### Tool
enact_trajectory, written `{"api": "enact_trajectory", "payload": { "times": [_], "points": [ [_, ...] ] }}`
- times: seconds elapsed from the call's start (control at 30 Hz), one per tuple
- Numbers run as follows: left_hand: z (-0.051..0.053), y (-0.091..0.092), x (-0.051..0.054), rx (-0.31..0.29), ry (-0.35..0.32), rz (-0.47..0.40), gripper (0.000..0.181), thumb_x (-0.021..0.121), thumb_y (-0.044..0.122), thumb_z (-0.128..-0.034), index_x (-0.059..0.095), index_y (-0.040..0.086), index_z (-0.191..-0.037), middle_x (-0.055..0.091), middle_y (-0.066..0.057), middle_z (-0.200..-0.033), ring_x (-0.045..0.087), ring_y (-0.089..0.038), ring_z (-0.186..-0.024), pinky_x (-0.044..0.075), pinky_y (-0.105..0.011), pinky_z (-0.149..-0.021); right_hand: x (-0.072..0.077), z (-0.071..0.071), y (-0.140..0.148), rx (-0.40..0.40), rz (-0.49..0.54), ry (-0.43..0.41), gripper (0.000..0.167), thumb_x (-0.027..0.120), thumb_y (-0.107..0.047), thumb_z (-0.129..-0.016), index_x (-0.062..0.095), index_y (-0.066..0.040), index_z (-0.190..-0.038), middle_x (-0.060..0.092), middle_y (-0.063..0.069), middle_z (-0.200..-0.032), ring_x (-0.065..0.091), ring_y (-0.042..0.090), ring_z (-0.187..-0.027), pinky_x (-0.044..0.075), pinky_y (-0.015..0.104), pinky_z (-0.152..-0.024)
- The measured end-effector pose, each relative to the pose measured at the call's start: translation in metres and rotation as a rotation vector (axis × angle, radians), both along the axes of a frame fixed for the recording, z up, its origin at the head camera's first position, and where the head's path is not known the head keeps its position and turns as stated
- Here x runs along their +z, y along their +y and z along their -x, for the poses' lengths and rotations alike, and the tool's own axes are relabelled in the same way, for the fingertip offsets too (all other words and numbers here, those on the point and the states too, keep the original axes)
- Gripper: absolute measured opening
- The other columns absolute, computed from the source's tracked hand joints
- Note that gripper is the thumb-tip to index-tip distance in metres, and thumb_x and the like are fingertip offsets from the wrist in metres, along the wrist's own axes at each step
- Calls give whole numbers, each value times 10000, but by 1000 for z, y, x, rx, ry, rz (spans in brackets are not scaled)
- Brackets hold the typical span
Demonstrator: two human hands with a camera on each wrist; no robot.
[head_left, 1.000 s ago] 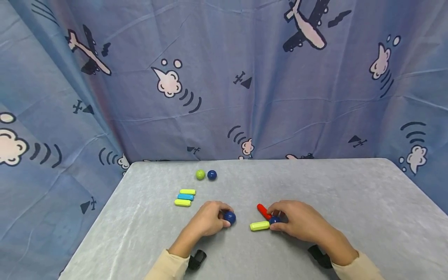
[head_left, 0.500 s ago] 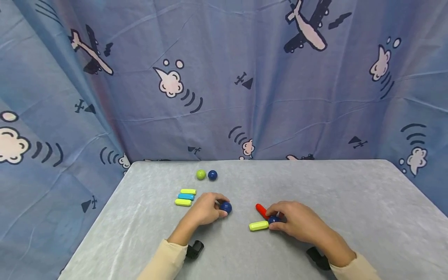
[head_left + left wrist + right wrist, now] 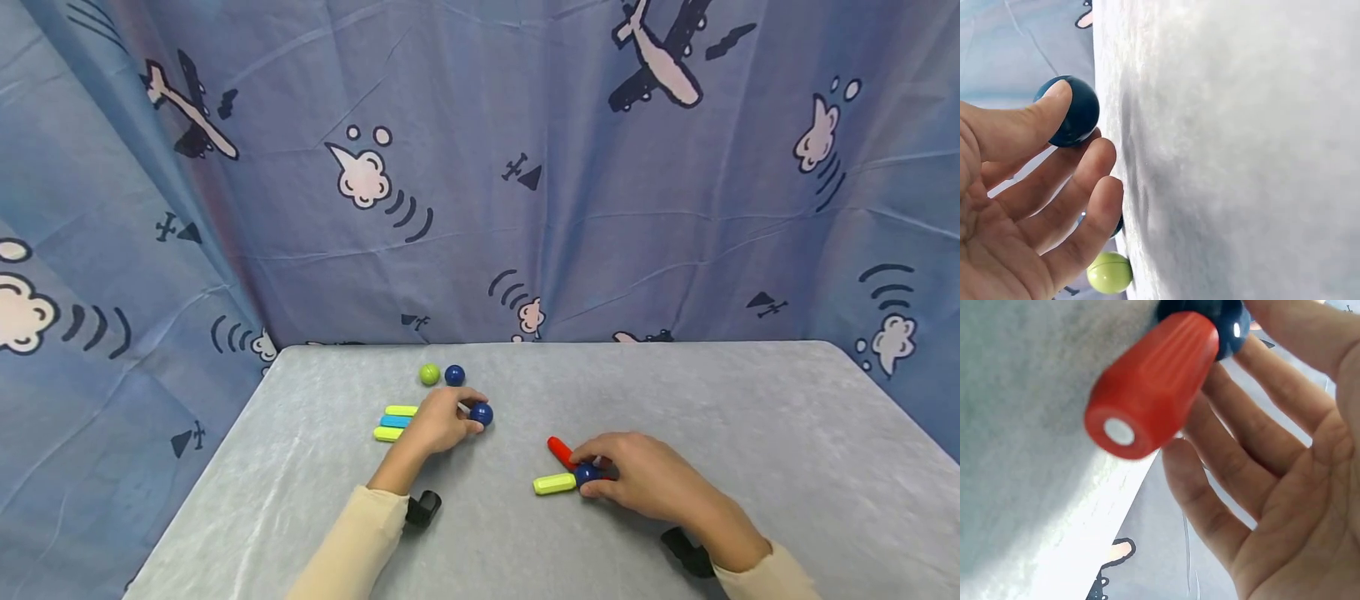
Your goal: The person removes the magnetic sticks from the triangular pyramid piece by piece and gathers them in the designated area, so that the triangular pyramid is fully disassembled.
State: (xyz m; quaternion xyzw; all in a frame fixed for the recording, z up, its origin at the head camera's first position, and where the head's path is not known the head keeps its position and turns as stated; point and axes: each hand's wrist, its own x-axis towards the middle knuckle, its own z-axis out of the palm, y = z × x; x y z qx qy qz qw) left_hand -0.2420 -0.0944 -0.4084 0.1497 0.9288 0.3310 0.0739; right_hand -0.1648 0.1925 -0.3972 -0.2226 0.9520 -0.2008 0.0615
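My left hand (image 3: 441, 423) pinches a dark blue ball (image 3: 482, 414) between thumb and fingertips, just above the table. In the left wrist view the ball (image 3: 1082, 115) is smooth and glossy, with the thumb across it. To the right, my right hand (image 3: 648, 475) grips another dark blue ball (image 3: 587, 475) low at the table. A red stick (image 3: 559, 450) and a yellow-green stick (image 3: 554, 484) reach out from that ball. In the right wrist view a faceted red stick (image 3: 1154, 387) with a white round end meets the ball (image 3: 1232, 328).
At the back left of the grey table (image 3: 712, 400) sit a green ball (image 3: 429, 374) and a dark blue ball (image 3: 454, 375). Two yellow-green sticks (image 3: 388, 434) and a blue stick (image 3: 394, 422) lie side by side, partly behind my left hand. A printed curtain (image 3: 465, 250) hangs behind.
My left hand has carried its blue ball away from me, toward the back of the table, and now partly covers the row of sticks. The right hand has hardly moved.
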Motion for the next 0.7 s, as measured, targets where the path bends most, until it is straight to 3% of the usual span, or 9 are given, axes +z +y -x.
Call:
{"api": "enact_trajectory", "payload": {
  "times": [0.33, 0.57, 0.7],
  "points": [
    [13, 8, 4, 52, -19, 5, 372, 775, 119, -859, 704, 170, -1220, 707, -65, -1187, 650, -157, -909, 527, -380, -846, 4, -1, 5, 111, -14, -4, 353, 785, -300, -844, 712, -305, -1189, 654, -169, -987, 538, 1, -794, 441, 240, -670],
    [19, 9, 2, 45, -19, -7, 359, 782, 107, -850, 713, 154, -1200, 713, -69, -1170, 655, -178, -942, 526, -392, -876, 3, -3, 2, 107, -52, -41, 377, 733, -278, -896, 671, -307, -1267, 676, -95, -1119, 590, 38, -934, 536, 385, -836],
    [23, 9, 2, 54, -17, -18, 363, 798, 108, -834, 719, 144, -1187, 717, -65, -1151, 648, -170, -931, 527, -371, -850, 1, -3, 0, 90, -63, -75, 379, 720, -273, -908, 660, -291, -1282, 668, -83, -1142, 594, 57, -961, 534, 418, -867]
  ]
}}
